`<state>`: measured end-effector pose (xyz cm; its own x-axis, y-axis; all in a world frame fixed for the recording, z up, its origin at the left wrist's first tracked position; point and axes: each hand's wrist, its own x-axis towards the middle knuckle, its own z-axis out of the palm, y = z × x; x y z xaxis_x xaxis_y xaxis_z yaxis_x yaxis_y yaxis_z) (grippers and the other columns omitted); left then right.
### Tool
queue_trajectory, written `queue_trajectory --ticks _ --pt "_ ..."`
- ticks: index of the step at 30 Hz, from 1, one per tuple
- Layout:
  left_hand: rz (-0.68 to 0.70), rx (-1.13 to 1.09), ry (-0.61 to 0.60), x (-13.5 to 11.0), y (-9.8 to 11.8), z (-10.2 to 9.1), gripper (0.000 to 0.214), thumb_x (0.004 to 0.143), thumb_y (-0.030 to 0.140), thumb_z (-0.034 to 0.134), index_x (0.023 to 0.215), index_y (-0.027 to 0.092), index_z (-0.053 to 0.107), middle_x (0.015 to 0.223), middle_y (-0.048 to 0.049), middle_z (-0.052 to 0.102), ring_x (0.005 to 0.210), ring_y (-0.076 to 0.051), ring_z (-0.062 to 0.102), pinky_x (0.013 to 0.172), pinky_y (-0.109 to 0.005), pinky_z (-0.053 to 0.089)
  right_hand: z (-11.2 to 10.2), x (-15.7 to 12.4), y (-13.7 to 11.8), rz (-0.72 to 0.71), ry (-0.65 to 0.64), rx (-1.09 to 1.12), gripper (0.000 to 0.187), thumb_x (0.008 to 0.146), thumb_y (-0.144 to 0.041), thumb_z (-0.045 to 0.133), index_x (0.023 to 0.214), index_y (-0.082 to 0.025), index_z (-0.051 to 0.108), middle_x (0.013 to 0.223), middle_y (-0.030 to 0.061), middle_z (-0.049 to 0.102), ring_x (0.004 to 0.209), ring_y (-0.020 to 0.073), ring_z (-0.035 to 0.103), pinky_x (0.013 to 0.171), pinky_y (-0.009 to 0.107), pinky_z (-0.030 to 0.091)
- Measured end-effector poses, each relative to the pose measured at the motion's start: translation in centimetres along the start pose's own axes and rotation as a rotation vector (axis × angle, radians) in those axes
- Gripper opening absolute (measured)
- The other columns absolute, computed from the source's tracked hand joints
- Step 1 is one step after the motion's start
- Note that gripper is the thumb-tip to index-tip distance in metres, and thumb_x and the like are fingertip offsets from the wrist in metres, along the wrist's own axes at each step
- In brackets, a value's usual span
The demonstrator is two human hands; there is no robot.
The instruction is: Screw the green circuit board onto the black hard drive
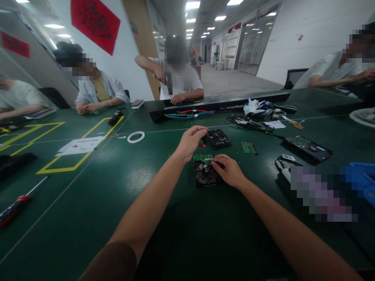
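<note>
A green circuit board (199, 157) lies over the far end of a dark hard drive (206, 177) on the table in front of me. My right hand (230, 169) pinches the right edge of that board between thumb and fingers. Farther off, my left hand (191, 142) is curved with thumb and fingers apart, beside the left edge of a second black hard drive (219, 138). The gap between its fingers looks dark, and I make out nothing held there. To the right lies a small loose green circuit board (249, 147).
On the green table (140, 164) are a white tape roll (136, 137), a red-handled screwdriver (20, 201), a drive enclosure (307, 148), cables (249, 121) and white gloves (254, 106). Across the table a person (178, 78) holds a power screwdriver (169, 82) upright. Other people sit left and right.
</note>
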<state>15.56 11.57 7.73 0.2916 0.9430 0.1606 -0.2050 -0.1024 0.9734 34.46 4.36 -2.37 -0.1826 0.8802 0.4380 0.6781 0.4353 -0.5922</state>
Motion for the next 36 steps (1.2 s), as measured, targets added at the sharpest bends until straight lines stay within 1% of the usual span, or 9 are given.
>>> queue_trajectory --ticks 5,9,12,16,19,24,27,30,36 --pt "-0.055 -0.122 -0.102 -0.2 0.2 0.2 0.022 0.084 0.032 0.069 0.102 0.019 0.07 0.099 -0.0084 0.072 0.092 -0.02 0.068 0.062 -0.026 0.055 0.0 0.1 -0.1 0.005 0.008 0.0 0.026 0.099 -0.038 0.059 0.112 -0.026 0.078 0.113 0.009 0.073 0.108 0.0249 0.068 0.099 0.043 0.054" --pt "-0.076 -0.183 -0.08 0.0 0.0 0.1 0.02 0.085 0.031 0.064 0.099 0.018 0.069 0.099 -0.0088 0.073 0.091 -0.02 0.069 0.07 -0.03 0.057 0.0 0.0 -0.1 0.001 0.001 0.0 0.026 0.098 -0.038 0.06 0.113 -0.027 0.078 0.113 0.0087 0.073 0.108 0.0249 0.068 0.099 0.043 0.055" --pt "-0.068 -0.179 -0.067 0.3 -0.3 0.0 0.02 0.086 0.033 0.063 0.096 0.017 0.07 0.098 -0.0092 0.072 0.089 -0.019 0.068 0.067 -0.029 0.056 -0.2 0.0 -0.1 0.004 -0.007 -0.003 0.026 0.098 -0.038 0.06 0.113 -0.027 0.078 0.114 0.0084 0.073 0.11 0.025 0.067 0.101 0.043 0.054" --pt "-0.075 -0.205 -0.081 0.4 -0.5 0.1 0.023 0.087 0.037 0.068 0.096 0.016 0.072 0.096 -0.0083 0.07 0.088 -0.018 0.065 0.066 -0.028 0.056 -0.3 0.0 -0.3 0.009 -0.013 0.012 0.026 0.099 -0.037 0.058 0.115 -0.027 0.077 0.115 0.0082 0.072 0.111 0.0244 0.067 0.101 0.042 0.054" --pt "-0.074 -0.203 -0.077 0.2 -0.4 0.2 0.024 0.086 0.038 0.072 0.096 0.017 0.073 0.101 -0.0082 0.069 0.091 -0.017 0.063 0.068 -0.026 0.056 -0.3 0.0 -0.4 0.01 -0.014 0.021 0.025 0.099 -0.036 0.059 0.113 -0.027 0.078 0.114 0.0082 0.072 0.11 0.0241 0.067 0.1 0.042 0.053" --pt "-0.074 -0.169 -0.078 0.0 0.0 0.1 0.027 0.084 0.038 0.075 0.101 0.017 0.076 0.114 -0.009 0.07 0.092 -0.016 0.063 0.065 -0.023 0.053 -0.1 0.1 -0.3 0.035 0.018 -0.046 0.026 0.099 -0.037 0.059 0.112 -0.026 0.078 0.1 0.0078 0.069 0.097 0.0228 0.066 0.088 0.038 0.055" --pt "-0.089 -0.155 -0.103 0.0 0.0 -0.1 0.032 0.084 0.04 0.076 0.106 0.017 0.076 0.104 -0.0088 0.072 0.091 -0.017 0.064 0.061 -0.022 0.052 -0.1 0.0 -0.2 0.043 0.004 -0.078 0.027 0.099 -0.037 0.058 0.112 -0.026 0.078 0.093 0.0071 0.066 0.089 0.0218 0.064 0.079 0.035 0.054" --pt "-0.098 -0.168 -0.117 0.0 -0.1 -0.1 0.033 0.083 0.04 0.076 0.108 0.017 0.074 0.094 -0.0072 0.071 0.088 -0.018 0.066 0.059 -0.023 0.052 -0.2 0.1 -0.3 0.043 -0.02 -0.079 0.028 0.1 -0.038 0.057 0.114 -0.026 0.078 0.091 0.0064 0.066 0.086 0.0212 0.063 0.076 0.034 0.052" --pt "-0.123 -0.186 -0.087 -0.3 -0.6 0.9 0.027 0.085 0.038 0.073 0.099 0.016 0.067 0.096 -0.0092 0.074 0.086 -0.019 0.071 0.056 -0.023 0.052 -0.2 0.0 -0.4 0.027 -0.024 -0.083 0.03 0.102 -0.04 0.054 0.116 -0.026 0.077 0.088 0.006 0.067 0.083 0.0216 0.062 0.073 0.034 0.051"
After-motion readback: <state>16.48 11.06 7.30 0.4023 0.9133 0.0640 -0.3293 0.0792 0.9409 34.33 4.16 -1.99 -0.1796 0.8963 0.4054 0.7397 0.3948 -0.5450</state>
